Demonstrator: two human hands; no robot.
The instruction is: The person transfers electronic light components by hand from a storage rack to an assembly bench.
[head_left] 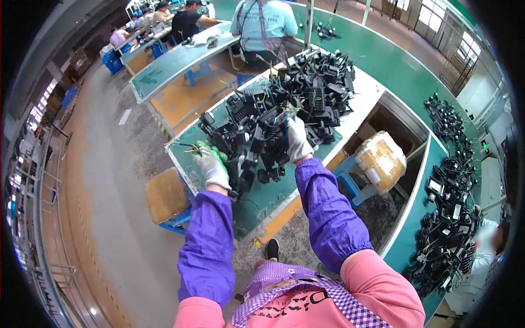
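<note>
Handling black parts [330, 101], piled at twelve o'clock, seemed the step; at eleven my left hand [211, 163] curled round a lead [185, 145]; my right hand [296, 135] gripped wires [295, 109]; the next move likely called for gentle untangling.

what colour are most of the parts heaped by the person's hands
The heaped parts are mostly black, seen best in the head view.

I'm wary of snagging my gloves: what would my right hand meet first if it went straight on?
Most likely more of the heaped black parts just ahead of the right hand, though depth is unclear.
</note>
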